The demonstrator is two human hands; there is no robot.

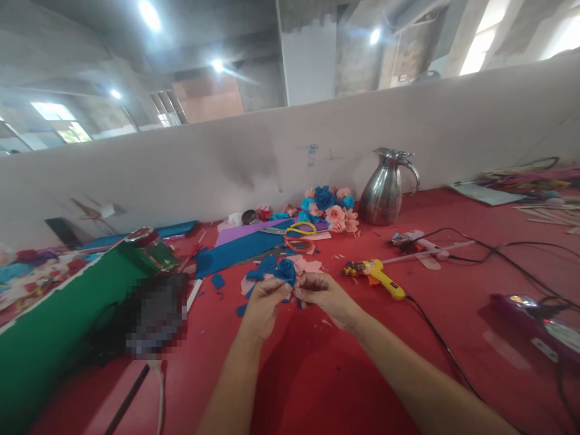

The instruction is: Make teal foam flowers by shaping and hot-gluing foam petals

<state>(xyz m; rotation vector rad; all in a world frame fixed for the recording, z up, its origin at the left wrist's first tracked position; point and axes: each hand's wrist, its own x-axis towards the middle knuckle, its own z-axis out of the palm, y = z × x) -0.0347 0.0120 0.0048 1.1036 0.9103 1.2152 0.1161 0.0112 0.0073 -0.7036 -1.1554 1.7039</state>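
A dark blue paper flower [286, 270] is held up between both hands over the red table. The fingers of my left hand [268, 297] pinch its lower left side. From the right, my right hand [322, 292] grips its base with thumb and fingers pressed together. My fingers hide the flower's underside. Behind the hands lie loose blue petal pieces [265, 267] and pink petal pieces [309, 264]. A pair of scissors [301, 228] with yellow handles rests beyond them on blue paper [244, 251]. To the right lies a yellow glue gun [385, 283].
A bunch of blue and pink paper flowers [335, 216] sits beside a metal jug [384, 190] against the white partition [203, 169]. A second glue gun [421, 243], cords and a purple power strip [534, 320] lie right. A green panel [77, 314] and glass jar [154, 249] stand left.
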